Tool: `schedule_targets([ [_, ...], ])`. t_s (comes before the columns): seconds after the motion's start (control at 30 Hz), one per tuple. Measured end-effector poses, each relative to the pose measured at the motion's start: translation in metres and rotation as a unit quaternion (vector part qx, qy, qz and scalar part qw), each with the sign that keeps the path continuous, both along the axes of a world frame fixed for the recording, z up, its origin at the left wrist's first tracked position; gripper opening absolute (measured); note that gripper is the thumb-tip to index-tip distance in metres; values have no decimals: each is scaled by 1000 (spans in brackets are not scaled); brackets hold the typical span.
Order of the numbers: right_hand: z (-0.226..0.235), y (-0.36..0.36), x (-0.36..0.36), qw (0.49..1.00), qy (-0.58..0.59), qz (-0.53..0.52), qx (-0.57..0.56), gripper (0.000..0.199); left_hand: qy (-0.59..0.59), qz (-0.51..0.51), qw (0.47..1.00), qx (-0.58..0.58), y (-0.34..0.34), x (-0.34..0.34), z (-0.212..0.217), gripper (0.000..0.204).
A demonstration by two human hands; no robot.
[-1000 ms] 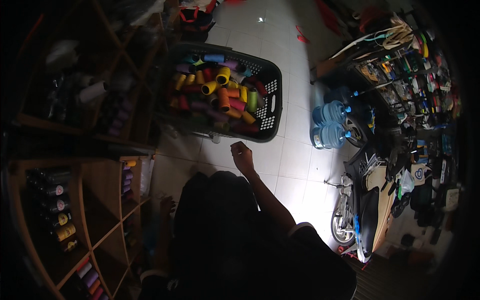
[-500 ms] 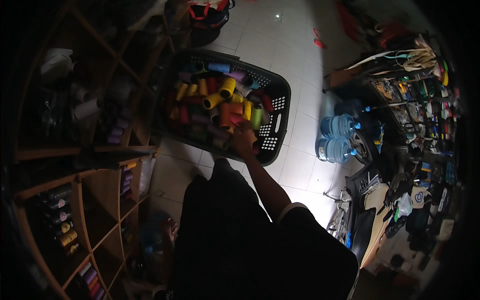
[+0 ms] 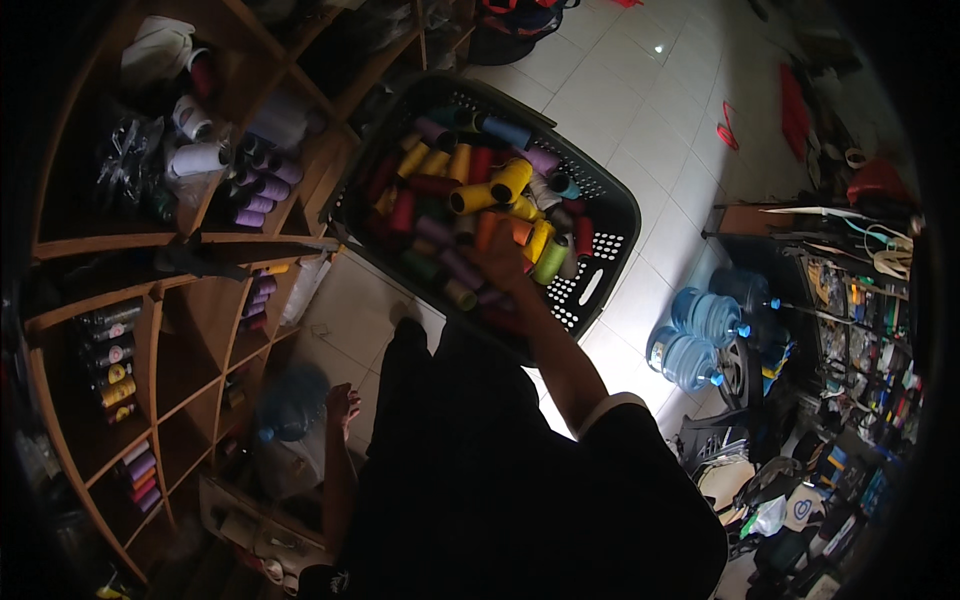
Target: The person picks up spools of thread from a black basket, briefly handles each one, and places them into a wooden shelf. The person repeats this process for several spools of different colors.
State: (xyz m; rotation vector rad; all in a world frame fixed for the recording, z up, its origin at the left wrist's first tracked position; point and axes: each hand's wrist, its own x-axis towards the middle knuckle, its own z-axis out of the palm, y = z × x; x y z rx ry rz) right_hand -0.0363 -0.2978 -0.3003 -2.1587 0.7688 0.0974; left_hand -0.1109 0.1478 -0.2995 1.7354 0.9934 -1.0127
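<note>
A dark plastic basket (image 3: 622, 222) with perforated sides holds many thread spools in yellow, red, purple, green, blue and orange. My right hand (image 3: 500, 262) reaches into it, fingers closed around an orange thread spool (image 3: 487, 228); shadow partly hides the grip. Beside that hand lie a lime-green spool (image 3: 551, 260) and a yellow spool (image 3: 512, 180). Low at my left side hangs my left hand (image 3: 343, 402), its fingers loosely bent and apart, holding nothing. Nearest to it is a blue water jug (image 3: 293, 405) on the floor.
Wooden cubby shelves (image 3: 155, 390) line the left, with purple spools (image 3: 268, 188) and wrapped spools in some compartments. Blue water jugs (image 3: 712, 318) stand to the right of the basket on the tiled floor (image 3: 610, 85). Crowded tool racks (image 3: 850, 320) fill the far right.
My view has shifted, so the basket appears farther right. Within it, my right hand has moved left from beside a pinkish-red spool onto the orange one. My left hand shows more fully.
</note>
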Motion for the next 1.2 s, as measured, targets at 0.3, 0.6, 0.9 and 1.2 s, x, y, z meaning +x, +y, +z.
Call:
schedule_targets([
  [0.3,24,-67,-41,972,-100,-211,-22,54,31,17,999,-20,-1,-42,-20,29],
  [0.6,11,-60,-30,979,-9,-52,-198,47,35,43,998,-16,13,-50,-20,32],
  [0.9,-13,58,25,967,63,238,-60,53,8,74,997,-4,4,-46,-2,32],
  [1.2,5,87,55,904,267,311,-125,66,11,87,996,-7,19,-94,-21,30],
])
